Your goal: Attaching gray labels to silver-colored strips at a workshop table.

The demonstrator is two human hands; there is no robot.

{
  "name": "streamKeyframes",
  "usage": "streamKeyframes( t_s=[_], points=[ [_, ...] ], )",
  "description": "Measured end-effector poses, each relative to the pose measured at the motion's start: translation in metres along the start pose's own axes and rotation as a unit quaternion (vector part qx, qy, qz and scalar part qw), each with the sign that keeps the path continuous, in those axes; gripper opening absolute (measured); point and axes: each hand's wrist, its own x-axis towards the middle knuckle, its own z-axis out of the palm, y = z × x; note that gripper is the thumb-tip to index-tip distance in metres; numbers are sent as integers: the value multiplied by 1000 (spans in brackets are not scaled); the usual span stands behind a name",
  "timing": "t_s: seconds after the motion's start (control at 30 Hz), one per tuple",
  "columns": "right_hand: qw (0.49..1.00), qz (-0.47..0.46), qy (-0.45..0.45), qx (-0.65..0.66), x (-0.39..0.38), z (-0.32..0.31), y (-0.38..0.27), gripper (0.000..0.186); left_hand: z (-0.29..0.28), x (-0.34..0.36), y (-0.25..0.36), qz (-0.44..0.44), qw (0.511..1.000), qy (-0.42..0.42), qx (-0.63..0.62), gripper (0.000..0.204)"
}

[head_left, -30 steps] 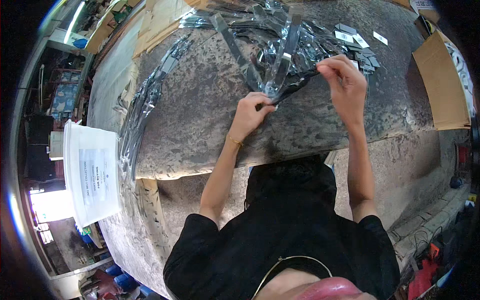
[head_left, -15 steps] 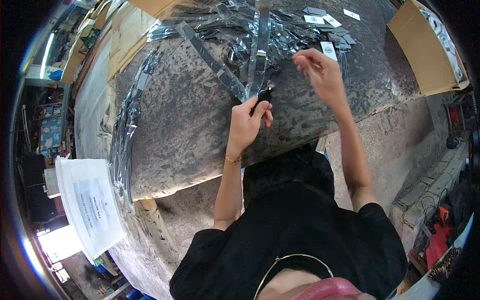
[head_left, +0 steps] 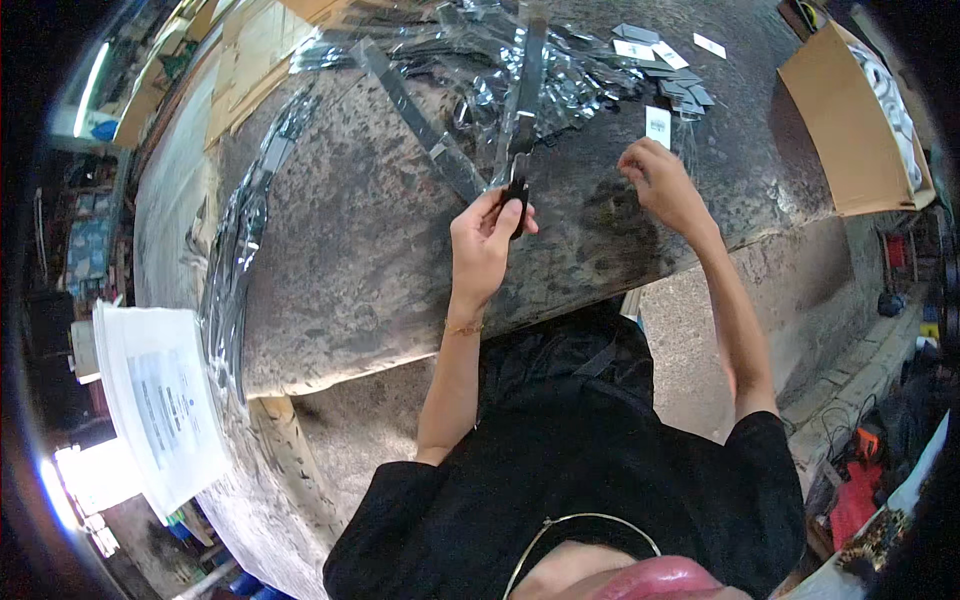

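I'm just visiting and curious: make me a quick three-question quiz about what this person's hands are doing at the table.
1. True or false: the left hand grips a small black object at the end of a clear plastic sleeve.
2. The right hand is nearest to: A) the cardboard box, B) a small white card, C) the white stack of sheets.
3. Fill in: the pile of clear plastic sleeves lies at the ____ edge of the table, away from the person.

Key: 1 true; 2 B; 3 far.
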Motion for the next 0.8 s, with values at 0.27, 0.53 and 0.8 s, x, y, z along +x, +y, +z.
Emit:
streamKeyframes(
  t_s=[0.27,0.53,0.8],
  points=[
    [803,195,-73,559,2,6,-111,31,13,4,1,16,997,69,-41,20],
    [724,230,-61,647,1,20,-119,29,9,3,-6,48,995,86,-23,22],
    [684,258,-86,677,4,21,-118,28,8,-6,-6,66,997,42,-11,20]
  ],
)
